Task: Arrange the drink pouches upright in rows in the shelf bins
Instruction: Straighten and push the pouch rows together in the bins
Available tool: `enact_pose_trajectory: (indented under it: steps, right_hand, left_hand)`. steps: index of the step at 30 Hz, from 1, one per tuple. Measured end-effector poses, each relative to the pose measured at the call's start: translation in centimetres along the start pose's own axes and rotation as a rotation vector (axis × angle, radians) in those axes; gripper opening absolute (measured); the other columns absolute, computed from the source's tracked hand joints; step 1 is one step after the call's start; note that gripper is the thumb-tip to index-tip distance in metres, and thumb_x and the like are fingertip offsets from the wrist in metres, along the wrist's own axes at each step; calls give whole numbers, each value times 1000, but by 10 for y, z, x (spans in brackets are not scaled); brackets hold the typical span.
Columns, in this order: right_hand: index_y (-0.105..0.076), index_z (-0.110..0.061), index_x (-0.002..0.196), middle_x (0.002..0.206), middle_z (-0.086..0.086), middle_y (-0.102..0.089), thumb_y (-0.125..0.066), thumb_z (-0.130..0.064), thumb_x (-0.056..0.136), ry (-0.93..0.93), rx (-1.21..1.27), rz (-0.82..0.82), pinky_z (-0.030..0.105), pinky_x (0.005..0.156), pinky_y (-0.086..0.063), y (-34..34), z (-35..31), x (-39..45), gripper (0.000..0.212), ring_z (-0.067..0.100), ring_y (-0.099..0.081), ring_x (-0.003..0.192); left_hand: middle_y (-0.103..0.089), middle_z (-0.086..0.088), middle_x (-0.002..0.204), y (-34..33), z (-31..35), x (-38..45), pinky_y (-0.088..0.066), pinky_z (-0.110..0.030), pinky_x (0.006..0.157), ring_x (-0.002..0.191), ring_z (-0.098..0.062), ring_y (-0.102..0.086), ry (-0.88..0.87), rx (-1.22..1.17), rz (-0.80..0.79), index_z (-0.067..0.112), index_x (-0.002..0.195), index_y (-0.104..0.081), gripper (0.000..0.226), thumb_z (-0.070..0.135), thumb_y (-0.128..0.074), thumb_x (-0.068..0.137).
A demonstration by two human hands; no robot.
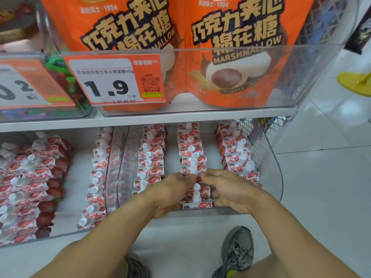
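Observation:
Red-and-white strawberry drink pouches with white caps stand upright in three rows inside a clear shelf bin (278, 177): a left row (149, 157), a middle row (191, 151) and a right row (236, 155). My left hand (170, 191) and my right hand (228, 189) are both inside this bin, one on each side of the front pouches of the middle row (197, 196). Their fingers lie against the sides of those pouches and the fingertips nearly meet over the row. Whether either hand truly grips a pouch is hidden.
A second clear bin (109, 157) to the left holds more of the same pouches, a neat row (96, 185) and a looser pile (30, 177). Orange marshmallow bags (230, 57) and a price tag (114, 81) fill the shelf above. My shoes (237, 251) stand on white floor tiles.

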State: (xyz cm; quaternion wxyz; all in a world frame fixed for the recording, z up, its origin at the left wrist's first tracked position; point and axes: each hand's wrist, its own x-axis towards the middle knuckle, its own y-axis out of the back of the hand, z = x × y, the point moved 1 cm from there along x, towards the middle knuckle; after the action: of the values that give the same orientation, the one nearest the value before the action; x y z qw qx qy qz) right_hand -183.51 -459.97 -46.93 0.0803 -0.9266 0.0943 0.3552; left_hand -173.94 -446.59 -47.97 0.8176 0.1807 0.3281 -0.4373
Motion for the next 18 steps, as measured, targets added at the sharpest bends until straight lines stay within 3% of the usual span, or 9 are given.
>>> enact_pose_trajectory:
  steps: [3, 6, 9, 13, 18]
  right_hand:
    - [-41, -25, 148, 153, -2, -44, -51, -49, 98, 20, -68, 79, 50, 115, -36, 3, -5, 3, 56, 21, -44, 139]
    - [-9, -26, 158, 165, -4, -15, -39, -51, 102, 159, -272, 301, 44, 122, -19, 2, -24, 15, 68, 20, -18, 151]
    - [-7, -27, 158, 163, -3, -21, -38, -39, 106, 236, -115, 284, 38, 119, -21, -6, -39, 33, 62, 19, -24, 149]
    - [-9, -31, 158, 162, -2, -25, -38, -35, 107, 239, -22, 232, 34, 118, -21, -11, -34, 51, 59, 17, -26, 148]
    - [-6, -34, 158, 160, -4, -31, -38, -32, 107, 229, 23, 216, 33, 117, -25, -10, -30, 55, 61, 16, -32, 145]
  left_hand:
    - [-59, -3, 135, 1, 9, -7, -39, -47, 109, 123, -25, -56, 13, 45, 16, 16, 141, -43, 62, 56, -46, 94]
    - [-28, -6, 157, 9, 36, -1, -25, -43, 116, 142, -29, -31, -113, 172, 287, 20, 153, -16, 76, 62, -39, 94]
    - [-31, -9, 155, 9, 59, 15, -26, -39, 112, 140, -29, -33, -210, 143, 387, 15, 151, -18, 65, 51, -35, 100]
    - [-36, -9, 153, 0, 47, 31, -28, -40, 115, 139, -27, -34, -205, 92, 268, 18, 153, -11, 58, 39, -32, 103]
    - [-32, -6, 155, -1, 46, 34, -24, -32, 112, 143, -24, -29, -187, 21, 247, 23, 155, 0, 58, 26, -31, 106]
